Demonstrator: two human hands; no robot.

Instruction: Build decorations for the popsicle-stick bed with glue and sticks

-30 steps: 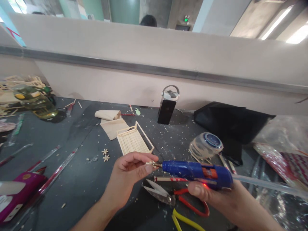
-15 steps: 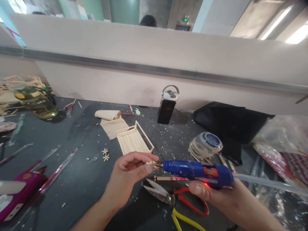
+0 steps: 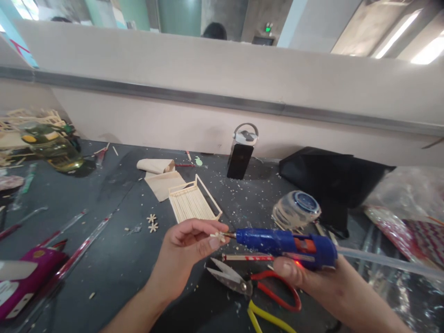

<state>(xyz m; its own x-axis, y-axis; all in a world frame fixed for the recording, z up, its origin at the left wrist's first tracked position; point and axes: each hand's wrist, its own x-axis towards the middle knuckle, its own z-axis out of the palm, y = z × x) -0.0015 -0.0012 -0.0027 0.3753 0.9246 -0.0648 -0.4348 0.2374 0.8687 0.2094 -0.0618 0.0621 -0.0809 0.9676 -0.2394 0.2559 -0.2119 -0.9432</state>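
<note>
My left hand (image 3: pixel 189 252) pinches a small pale wooden piece (image 3: pixel 218 236) between thumb and fingers; its exact shape is partly hidden. My right hand (image 3: pixel 308 282) is wrapped round a blue glue gun (image 3: pixel 277 243) with a red light glowing under it and a clear glue stick (image 3: pixel 381 260) out of its back. The metal nozzle points left, right at the wooden piece; whether they touch I cannot tell. Behind my left hand lies a small frame of thin wooden sticks (image 3: pixel 192 203). Two star-shaped stick pieces (image 3: pixel 152 223) sit left of it.
Below the glue gun lie red-handled scissors (image 3: pixel 243 282) and a yellow-handled tool (image 3: pixel 268 319). A clear jar with a blue lid (image 3: pixel 298 208) stands to the right, near a black sheet (image 3: pixel 329 171). A phone (image 3: pixel 240 160) leans upright at the back. A magenta pouch (image 3: pixel 31 277) lies left.
The glue gun's nozzle has drawn back slightly to the right and up from the wooden piece. My left hand has stayed almost still, still pinching the piece.
</note>
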